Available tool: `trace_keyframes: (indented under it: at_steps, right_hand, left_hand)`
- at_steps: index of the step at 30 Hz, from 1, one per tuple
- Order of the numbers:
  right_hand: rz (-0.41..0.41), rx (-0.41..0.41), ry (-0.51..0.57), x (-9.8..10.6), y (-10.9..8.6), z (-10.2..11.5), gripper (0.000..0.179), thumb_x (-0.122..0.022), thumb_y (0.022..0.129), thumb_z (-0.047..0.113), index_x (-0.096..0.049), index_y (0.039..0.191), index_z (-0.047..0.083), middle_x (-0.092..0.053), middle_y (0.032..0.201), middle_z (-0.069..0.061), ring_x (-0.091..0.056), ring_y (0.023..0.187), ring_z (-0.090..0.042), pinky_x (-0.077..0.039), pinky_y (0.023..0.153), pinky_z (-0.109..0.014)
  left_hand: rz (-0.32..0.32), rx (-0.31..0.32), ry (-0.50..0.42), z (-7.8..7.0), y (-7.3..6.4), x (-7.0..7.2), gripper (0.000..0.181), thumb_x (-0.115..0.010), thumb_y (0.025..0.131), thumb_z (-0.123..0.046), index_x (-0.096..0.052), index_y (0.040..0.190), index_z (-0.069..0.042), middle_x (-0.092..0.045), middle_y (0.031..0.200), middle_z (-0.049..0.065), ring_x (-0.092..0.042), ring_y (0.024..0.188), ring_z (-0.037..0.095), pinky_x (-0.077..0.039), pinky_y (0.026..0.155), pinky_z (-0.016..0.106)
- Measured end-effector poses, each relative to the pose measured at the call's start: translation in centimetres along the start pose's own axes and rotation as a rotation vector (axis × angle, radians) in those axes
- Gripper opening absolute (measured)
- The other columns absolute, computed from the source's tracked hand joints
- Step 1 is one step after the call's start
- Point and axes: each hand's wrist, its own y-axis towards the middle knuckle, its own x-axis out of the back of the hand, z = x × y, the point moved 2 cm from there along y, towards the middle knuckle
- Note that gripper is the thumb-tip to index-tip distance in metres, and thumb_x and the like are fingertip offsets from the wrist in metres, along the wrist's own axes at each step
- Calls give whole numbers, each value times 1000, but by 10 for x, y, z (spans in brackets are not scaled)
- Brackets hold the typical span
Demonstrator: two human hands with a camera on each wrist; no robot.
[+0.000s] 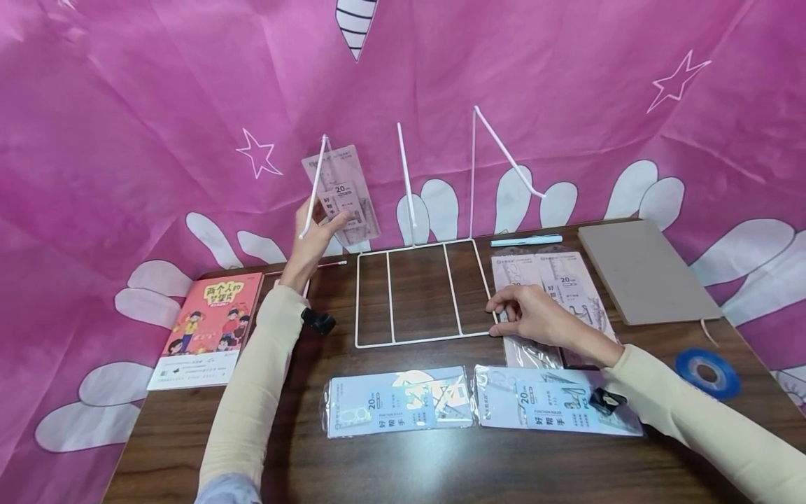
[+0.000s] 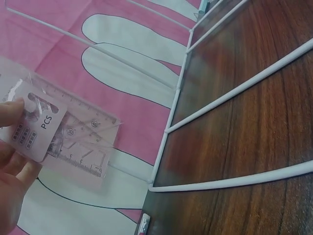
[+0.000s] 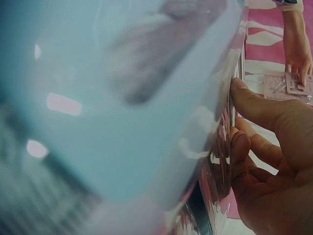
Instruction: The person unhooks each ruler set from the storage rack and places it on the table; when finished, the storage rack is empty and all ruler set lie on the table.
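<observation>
My left hand [image 1: 315,238] holds a clear packaged ruler set [image 1: 359,189] upright by its lower left edge, thumb on the front, at the back left of a white wire rack [image 1: 428,339]. One of the rack's raised prongs crosses in front of this package. In the left wrist view the set [image 2: 85,132] shows transparent rulers behind a "PCS" card. My right hand [image 1: 535,318] pinches the rack's right side bar near its front corner, between thumb and fingers. A glossy package blurs much of the right wrist view, beside the right hand [image 3: 279,147].
Two ruler sets lie in front of the rack, left [image 1: 403,402] and right [image 1: 557,399]; more packages [image 1: 569,269] lie under my right hand. A red book [image 1: 210,315] is left. Rightward are a light-blue pen [image 1: 526,240], grey notebook [image 1: 648,269] and blue tape roll [image 1: 686,364].
</observation>
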Motion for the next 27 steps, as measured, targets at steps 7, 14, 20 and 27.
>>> trace_keyframes:
  at_steps: [7,14,20,27]
  right_hand:
    - [-2,4,8,1,0,2,32,-94,76,13,-77,103,5,-61,74,7,-52,62,-7,-49,62,-25]
    - [1,6,3,1,-1,3,32,-94,77,14,-77,102,5,-62,74,7,-52,62,-7,-49,62,-24]
    - [1,11,4,2,-1,4,32,-94,77,13,-78,103,5,-59,70,8,-52,62,-7,-49,64,-25]
    - [0,17,-5,1,-1,3,33,-94,77,14,-78,103,5,-60,71,9,-52,62,-6,-49,64,-25]
  left_hand:
    - [-17,-10,0,0,-5,6,46,-76,90,5,-66,135,0,-73,122,17,-71,103,17,-58,91,30]
    - [13,-27,11,-5,-16,12,44,-76,90,6,-66,133,4,-77,111,11,-74,96,14,-60,85,27]
    - [64,9,-8,-12,-30,14,42,-76,92,3,-65,133,3,-77,108,3,-74,98,16,-61,85,30]
    - [106,-8,-34,-18,-47,17,43,-74,91,9,-63,133,7,-75,111,-1,-74,100,14,-61,84,30]
